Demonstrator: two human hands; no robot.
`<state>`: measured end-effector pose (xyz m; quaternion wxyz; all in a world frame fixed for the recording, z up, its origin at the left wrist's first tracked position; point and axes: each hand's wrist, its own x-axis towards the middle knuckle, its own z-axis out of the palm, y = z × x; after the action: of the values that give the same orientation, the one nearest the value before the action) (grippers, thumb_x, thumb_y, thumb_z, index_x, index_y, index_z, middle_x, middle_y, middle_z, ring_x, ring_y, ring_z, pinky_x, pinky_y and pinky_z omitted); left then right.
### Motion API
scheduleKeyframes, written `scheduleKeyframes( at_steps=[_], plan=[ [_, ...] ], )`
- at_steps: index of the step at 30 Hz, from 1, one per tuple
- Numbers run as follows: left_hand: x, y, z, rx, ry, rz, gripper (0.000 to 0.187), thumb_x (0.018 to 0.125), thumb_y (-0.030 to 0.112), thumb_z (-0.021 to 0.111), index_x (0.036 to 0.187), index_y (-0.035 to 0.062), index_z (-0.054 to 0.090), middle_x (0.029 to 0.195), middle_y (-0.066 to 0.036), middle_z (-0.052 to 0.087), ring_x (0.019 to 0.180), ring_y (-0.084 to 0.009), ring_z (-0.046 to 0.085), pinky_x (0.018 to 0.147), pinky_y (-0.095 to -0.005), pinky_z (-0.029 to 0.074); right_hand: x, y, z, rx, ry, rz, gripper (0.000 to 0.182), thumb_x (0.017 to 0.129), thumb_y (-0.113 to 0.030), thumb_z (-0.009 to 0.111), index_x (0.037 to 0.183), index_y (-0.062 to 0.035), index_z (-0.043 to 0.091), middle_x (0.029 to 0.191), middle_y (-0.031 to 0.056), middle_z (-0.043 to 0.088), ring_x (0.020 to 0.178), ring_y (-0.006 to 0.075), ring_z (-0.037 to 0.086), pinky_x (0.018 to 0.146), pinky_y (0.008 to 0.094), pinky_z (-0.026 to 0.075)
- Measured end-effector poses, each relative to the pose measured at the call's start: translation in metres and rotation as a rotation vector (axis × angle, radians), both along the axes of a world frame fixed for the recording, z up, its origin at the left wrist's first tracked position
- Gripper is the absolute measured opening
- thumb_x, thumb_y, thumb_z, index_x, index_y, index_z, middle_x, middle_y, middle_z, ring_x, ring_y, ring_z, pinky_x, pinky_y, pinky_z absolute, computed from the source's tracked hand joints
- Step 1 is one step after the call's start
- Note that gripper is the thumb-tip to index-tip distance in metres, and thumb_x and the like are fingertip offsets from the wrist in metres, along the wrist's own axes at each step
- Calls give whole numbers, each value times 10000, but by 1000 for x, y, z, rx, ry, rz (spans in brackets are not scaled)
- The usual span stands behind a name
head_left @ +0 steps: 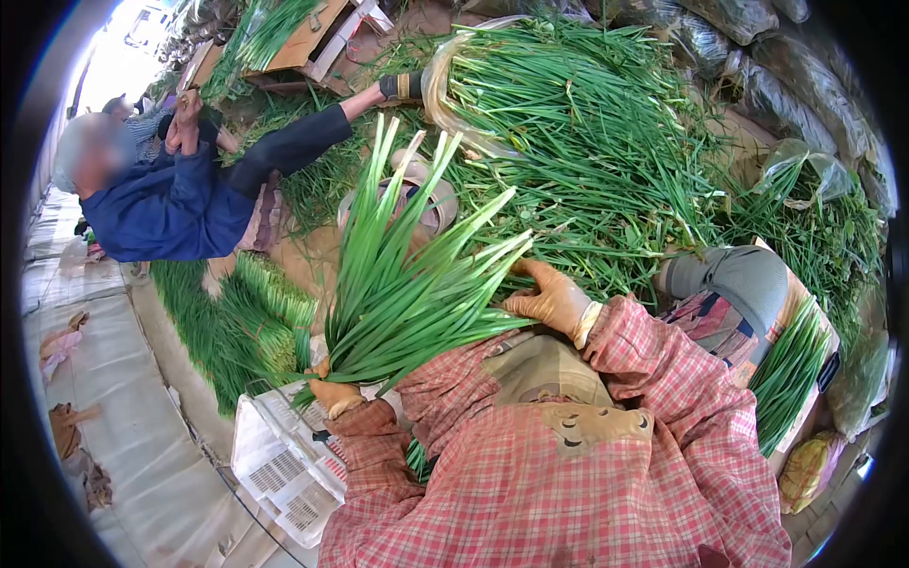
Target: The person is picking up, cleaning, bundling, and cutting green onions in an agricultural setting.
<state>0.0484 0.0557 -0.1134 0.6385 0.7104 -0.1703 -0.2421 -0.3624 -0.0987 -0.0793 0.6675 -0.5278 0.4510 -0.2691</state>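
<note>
A loose bunch of garlic chives (407,284) fans out in front of my chest, pale stem ends up and to the right. My gloved left hand (336,393) is closed around its lower left, leafy side; some fingers are hidden by leaves. At the right edge of the bunch is my gloved right hand (551,298), thumb and fingers apart, its fingertips by the stems. Whether they touch is hard to see. Beyond my hands lies a big heap of garlic chives (587,123), partly on a clear plastic sheet (443,80).
Tied bundles of chives (246,327) lie at left, near a white plastic crate (284,464). A co-worker in a blue jacket (180,213) sits at upper left, one leg stretched toward the heap. More chives (791,374) rest by my right knee. Filled plastic bags (776,85) line the back right.
</note>
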Motion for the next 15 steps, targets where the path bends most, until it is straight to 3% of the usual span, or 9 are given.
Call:
scheduleKeyframes(
  at_steps=[1,2,3,7,9,11,12,13,15],
  plan=[
    [-10,-4,10,102,-169,-12,99,799,40,495,884,-10,494,812,-132,598,678,-241,602,633,-376,540,3,3,-16,57,-126,-23,482,714,-213,732,1118,-29,544,981,151,605,930,235,568,817,307,451],
    [-1,-1,3,-32,-48,0,95,814,41,484,893,-8,500,834,-140,603,708,-239,607,648,-375,542,-3,-5,17,393,-258,129,505,769,-195,704,1214,-57,511,1114,100,589,1015,176,539,893,299,425],
    [8,3,-4,-164,73,17,94,828,42,473,902,-6,506,857,-148,608,739,-238,613,663,-374,544,-1,-5,12,430,-438,204,412,795,-137,672,1184,-73,551,1111,35,593,1014,143,528,910,301,414],
    [26,5,-2,-313,364,-14,70,865,50,411,815,47,459,764,-64,544,718,-179,563,702,-350,536,-8,-5,16,131,-449,339,325,811,-130,650,1127,-70,598,1106,15,600,1036,128,515,922,298,401],
    [-4,-18,32,-352,410,90,178,899,129,361,723,103,370,662,-7,426,634,-138,461,687,-320,490,-22,-2,20,28,-285,360,268,830,-147,623,1084,-62,615,1059,63,624,978,152,563,875,297,435],
    [-35,-43,64,-365,371,243,381,947,284,294,587,181,229,532,51,240,506,-98,290,651,-279,404,-57,-18,32,-127,94,481,212,818,-160,615,1007,-69,638,973,112,636,890,206,603,809,299,470],
    [0,-27,35,-587,547,106,378,947,285,305,590,183,229,531,54,218,492,-89,262,646,-268,397,-83,-29,11,-273,215,278,177,802,-158,619,953,-69,641,915,121,632,843,235,604,769,315,478],
    [-3,-26,36,-545,479,116,376,948,279,307,593,182,232,532,55,218,490,-89,260,643,-265,395,-100,-38,-7,-414,335,76,144,785,-155,623,899,-69,644,857,129,628,797,264,604,728,330,487],
    [-23,-40,60,-462,347,133,370,951,267,309,598,179,239,534,57,218,487,-87,254,637,-259,391,-114,-57,41,-570,730,-184,90,769,-125,616,830,-61,628,774,120,590,750,285,583,660,366,472]
  ],
)
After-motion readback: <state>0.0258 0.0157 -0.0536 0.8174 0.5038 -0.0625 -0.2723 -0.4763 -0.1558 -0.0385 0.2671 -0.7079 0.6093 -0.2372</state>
